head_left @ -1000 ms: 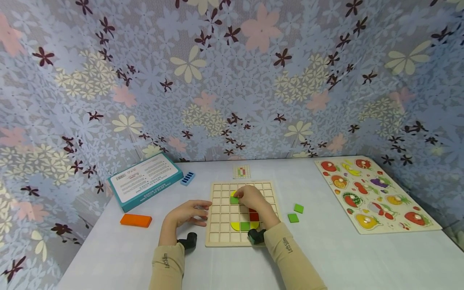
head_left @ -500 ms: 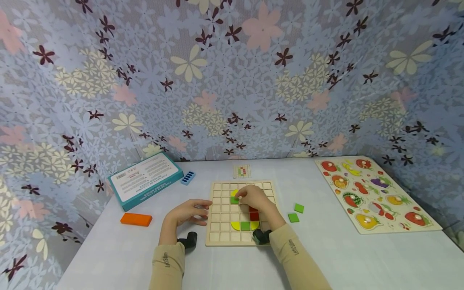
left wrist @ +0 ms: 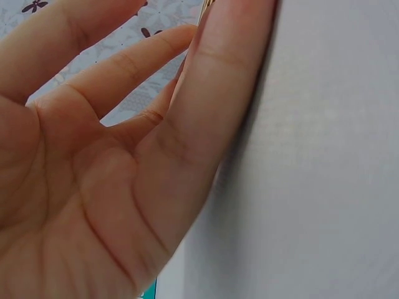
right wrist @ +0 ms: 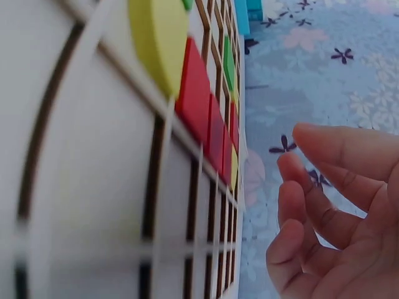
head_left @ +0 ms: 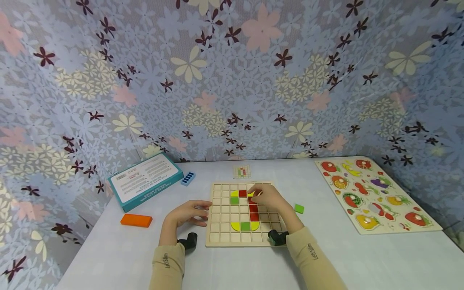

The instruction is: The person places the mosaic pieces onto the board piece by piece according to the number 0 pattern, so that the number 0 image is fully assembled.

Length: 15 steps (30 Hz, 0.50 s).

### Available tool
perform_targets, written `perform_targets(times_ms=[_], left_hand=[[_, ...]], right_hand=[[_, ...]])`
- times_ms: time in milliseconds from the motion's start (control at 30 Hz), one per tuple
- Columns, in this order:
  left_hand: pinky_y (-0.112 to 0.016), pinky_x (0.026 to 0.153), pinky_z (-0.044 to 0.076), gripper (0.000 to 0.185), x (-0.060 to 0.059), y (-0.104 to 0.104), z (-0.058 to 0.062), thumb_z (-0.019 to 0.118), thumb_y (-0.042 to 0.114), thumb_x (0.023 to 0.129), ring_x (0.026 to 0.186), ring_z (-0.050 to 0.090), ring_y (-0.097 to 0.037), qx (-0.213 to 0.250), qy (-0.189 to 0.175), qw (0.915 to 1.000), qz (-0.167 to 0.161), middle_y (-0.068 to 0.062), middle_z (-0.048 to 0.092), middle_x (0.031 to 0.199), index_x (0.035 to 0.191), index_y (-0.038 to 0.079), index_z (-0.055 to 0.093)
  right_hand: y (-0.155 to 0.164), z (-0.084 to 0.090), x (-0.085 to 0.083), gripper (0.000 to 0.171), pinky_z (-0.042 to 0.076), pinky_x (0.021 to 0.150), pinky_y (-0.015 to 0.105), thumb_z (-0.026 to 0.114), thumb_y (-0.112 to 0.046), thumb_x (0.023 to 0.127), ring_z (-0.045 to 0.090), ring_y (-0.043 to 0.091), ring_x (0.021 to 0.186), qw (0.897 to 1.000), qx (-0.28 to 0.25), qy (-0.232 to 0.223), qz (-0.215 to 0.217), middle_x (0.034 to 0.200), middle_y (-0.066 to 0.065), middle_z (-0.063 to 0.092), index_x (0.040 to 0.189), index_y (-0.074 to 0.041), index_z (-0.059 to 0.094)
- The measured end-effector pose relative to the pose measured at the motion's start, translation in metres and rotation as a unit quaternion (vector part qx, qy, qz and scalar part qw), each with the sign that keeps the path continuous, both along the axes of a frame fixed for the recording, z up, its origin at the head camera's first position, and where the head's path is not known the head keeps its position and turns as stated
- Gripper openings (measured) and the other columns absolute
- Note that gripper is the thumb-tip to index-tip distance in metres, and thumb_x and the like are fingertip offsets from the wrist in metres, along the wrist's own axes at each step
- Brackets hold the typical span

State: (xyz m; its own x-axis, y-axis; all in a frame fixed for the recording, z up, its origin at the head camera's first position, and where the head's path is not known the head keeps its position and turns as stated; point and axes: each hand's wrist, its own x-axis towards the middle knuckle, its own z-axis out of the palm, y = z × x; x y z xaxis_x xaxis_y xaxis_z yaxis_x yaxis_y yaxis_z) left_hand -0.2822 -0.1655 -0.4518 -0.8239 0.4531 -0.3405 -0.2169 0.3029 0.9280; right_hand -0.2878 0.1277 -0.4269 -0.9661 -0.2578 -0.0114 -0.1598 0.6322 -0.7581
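A wooden grid board (head_left: 224,243) lies in front of me. Set in its cells are red tiles (head_left: 255,217) in a column, a red tile (head_left: 242,193) at the top, a green tile (head_left: 234,200), another green one (head_left: 245,226) below, and yellow rounded pieces (head_left: 235,226) at the corners. My right hand (head_left: 269,198) hovers over the upper right corner of this pattern, partly covering a yellow piece. In the right wrist view its fingers (right wrist: 340,146) are loosely bent around nothing. Beside the board's left edge rests my left hand (head_left: 188,212), fingers relaxed, fingertips at the rim.
A small pattern card (head_left: 242,172) lies behind the board. To the right are a loose green tile (head_left: 299,208) and a fruit puzzle board (head_left: 377,197). On the left stand a teal box (head_left: 145,181), a blue slotted piece (head_left: 188,178) and an orange block (head_left: 136,220).
My right hand has shifted right, from the upper left pieces to the upper right corner, uncovering the top red tile. Its forearm now hides one loose green tile. The left hand stays put.
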Motion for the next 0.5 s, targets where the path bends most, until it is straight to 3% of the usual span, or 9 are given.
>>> perform_targets(times_ms=[500], left_hand=[[-0.038, 0.077, 0.056, 0.049, 0.0, 0.0, 0.001, 0.059, 0.007, 0.086, 0.086, 0.057, -0.021, 0.003, -0.004, 1.0, 0.001, -0.02, 0.045, 0.121, 0.132, -0.004, 0.046]], right_hand=[[0.047, -0.006, 0.009, 0.021, 0.047, 0.066, 0.03, 0.063, -0.006, 0.084, 0.053, 0.02, 0.08, 1.0, -0.003, 0.001, -0.016, 0.087, 0.006, 0.058, 0.104, -0.002, 0.064]])
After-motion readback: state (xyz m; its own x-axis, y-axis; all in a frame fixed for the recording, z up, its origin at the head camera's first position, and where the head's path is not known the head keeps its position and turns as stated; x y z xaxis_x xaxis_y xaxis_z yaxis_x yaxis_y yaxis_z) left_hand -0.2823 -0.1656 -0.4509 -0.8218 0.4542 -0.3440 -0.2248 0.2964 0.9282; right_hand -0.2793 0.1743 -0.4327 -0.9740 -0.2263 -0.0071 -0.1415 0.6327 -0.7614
